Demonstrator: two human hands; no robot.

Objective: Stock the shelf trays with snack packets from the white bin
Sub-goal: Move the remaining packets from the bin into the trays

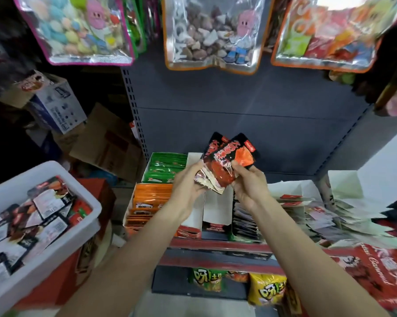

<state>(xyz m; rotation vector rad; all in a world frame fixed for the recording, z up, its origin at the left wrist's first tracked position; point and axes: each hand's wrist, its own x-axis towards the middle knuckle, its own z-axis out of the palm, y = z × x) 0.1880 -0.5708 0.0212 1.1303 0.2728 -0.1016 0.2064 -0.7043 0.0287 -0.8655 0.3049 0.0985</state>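
Red-and-black snack packets are gripped by both hands, left hand and right hand, fingers curled round their lower edges, above an open white tray; the white bin sits well left.

Both bare arms reach forward and meet in front of the person at mid-frame.

The left hand comes in from the lower left, forearm angled up and to the right, its fingers curled round the left side of a small stack of snack packets. The right hand comes from the lower right, forearm slanting up and to the left, thumb on the front of the stack and fingers wrapped behind it. The two hands lie close together, palms turned toward each other, wrists nearly level.
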